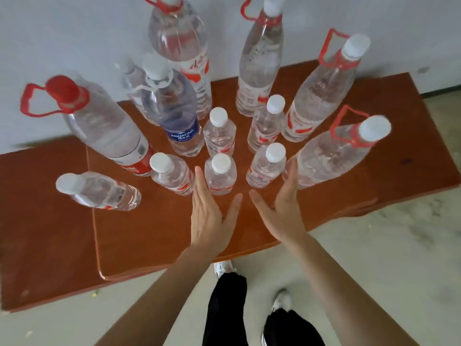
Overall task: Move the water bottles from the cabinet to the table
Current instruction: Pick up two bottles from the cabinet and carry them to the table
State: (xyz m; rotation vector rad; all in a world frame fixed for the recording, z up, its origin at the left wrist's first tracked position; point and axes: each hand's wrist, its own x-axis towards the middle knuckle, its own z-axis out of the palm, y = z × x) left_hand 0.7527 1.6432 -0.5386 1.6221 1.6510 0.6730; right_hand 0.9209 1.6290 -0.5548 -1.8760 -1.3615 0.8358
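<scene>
- Held out over the table (139, 236): left hand (209, 213) and right hand (282, 208), both gripping nothing, fingers straight and pressed together, thumbs spread wide.
- Standing upright and tightly packed on that table: the water bottles (219, 131), with a small bottle (220, 174) just beyond the thumbs.
- Could topple neighbours with a sideways brush, likely setting off a chain fall.
- Crowding the right fingertips: a large red-handled bottle (331, 156); no cabinet in view.
</scene>
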